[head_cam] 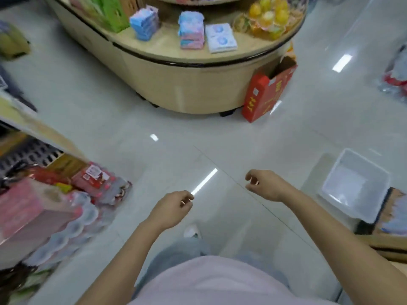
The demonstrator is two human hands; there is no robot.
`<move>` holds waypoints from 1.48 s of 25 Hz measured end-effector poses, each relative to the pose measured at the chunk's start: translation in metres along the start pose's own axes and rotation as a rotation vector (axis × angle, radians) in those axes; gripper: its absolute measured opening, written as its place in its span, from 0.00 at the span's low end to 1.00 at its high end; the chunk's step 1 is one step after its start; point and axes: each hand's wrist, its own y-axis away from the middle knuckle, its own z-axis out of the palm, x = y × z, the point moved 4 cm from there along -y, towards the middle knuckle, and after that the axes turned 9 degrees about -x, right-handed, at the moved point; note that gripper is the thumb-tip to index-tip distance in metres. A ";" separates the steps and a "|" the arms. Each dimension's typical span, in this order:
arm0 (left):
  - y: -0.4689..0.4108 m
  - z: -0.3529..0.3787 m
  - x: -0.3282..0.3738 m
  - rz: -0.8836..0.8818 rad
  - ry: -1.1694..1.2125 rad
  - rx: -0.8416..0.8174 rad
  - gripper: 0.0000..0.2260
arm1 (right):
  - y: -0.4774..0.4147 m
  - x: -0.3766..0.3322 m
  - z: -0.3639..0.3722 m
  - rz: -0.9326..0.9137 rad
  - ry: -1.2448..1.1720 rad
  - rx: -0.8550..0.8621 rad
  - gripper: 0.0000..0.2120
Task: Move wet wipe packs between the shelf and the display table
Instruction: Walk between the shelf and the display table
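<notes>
The left hand (171, 208) and the right hand (266, 186) hover over the floor (123, 119), fingers loosely curled, holding nothing; the wet wipe packs (191, 29) (three small stacks) lie on the curved counter (165, 46).

Three wipe stacks (144, 23) (191, 29) (221, 38) (two hands (171, 208) (264, 186))

Shelf (33, 126): goods (33, 208) blurred, cut off at L edge. Wipe packs (191, 29) on worktop (167, 48): I can't read labels.
</notes>
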 end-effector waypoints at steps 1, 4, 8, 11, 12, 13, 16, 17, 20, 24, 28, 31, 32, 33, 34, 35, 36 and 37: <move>-0.009 -0.025 -0.013 -0.015 0.001 0.012 0.10 | -0.022 -0.017 -0.004 -0.002 0.002 -0.022 0.16; -0.042 -0.096 -0.033 -0.023 0.064 0.077 0.09 | -0.068 -0.047 -0.011 0.025 -0.016 -0.064 0.15; -0.111 -0.185 -0.046 -0.018 0.138 0.156 0.09 | -0.129 -0.055 -0.020 0.080 -0.094 -0.131 0.14; -0.175 -0.245 -0.055 -0.039 0.224 0.230 0.08 | -0.190 -0.052 -0.052 0.112 -0.113 -0.184 0.14; -0.196 -0.263 -0.057 -0.056 0.227 0.241 0.08 | -0.214 -0.052 -0.070 0.124 -0.119 -0.183 0.13; -0.216 -0.281 -0.060 -0.076 0.222 0.243 0.08 | -0.238 -0.053 -0.089 0.133 -0.120 -0.177 0.13; -0.266 -0.329 -0.064 -0.155 0.217 0.211 0.09 | -0.311 -0.076 -0.165 0.127 -0.065 -0.168 0.14; -0.277 -0.341 -0.067 -0.177 0.219 0.202 0.10 | -0.336 -0.091 -0.192 0.101 -0.025 -0.170 0.14; -0.302 -0.371 -0.079 -0.234 0.246 0.166 0.10 | -0.407 -0.149 -0.278 0.010 0.053 -0.110 0.14; -0.347 -0.424 -0.111 -0.281 0.267 0.124 0.11 | -0.499 -0.232 -0.359 -0.103 -0.074 0.012 0.10; -0.412 -0.514 -0.155 -0.251 0.270 0.101 0.09 | -0.576 -0.307 -0.389 -0.126 -0.162 0.014 0.09; -0.465 -0.612 -0.176 -0.223 0.166 0.090 0.11 | -0.615 -0.348 -0.395 -0.049 -0.285 -0.038 0.06; -0.484 -0.645 -0.178 -0.207 0.114 0.089 0.11 | -0.625 -0.357 -0.394 -0.015 -0.362 -0.058 0.05; -0.504 -0.676 -0.178 -0.189 0.084 0.101 0.11 | -0.636 -0.365 -0.394 0.009 -0.432 -0.070 0.04; -0.525 -0.707 -0.177 -0.171 0.092 0.122 0.12 | -0.649 -0.372 -0.395 0.029 -0.478 -0.076 0.03; -0.545 -0.731 -0.173 -0.155 0.128 0.142 0.13 | -0.662 -0.377 -0.397 0.048 -0.510 -0.079 0.03; -0.567 -0.752 -0.168 -0.146 0.170 0.155 0.13 | -0.676 -0.382 -0.402 0.070 -0.528 -0.079 0.02; -0.588 -0.766 -0.162 -0.144 0.186 0.163 0.13 | -0.689 -0.386 -0.406 0.086 -0.546 -0.076 0.02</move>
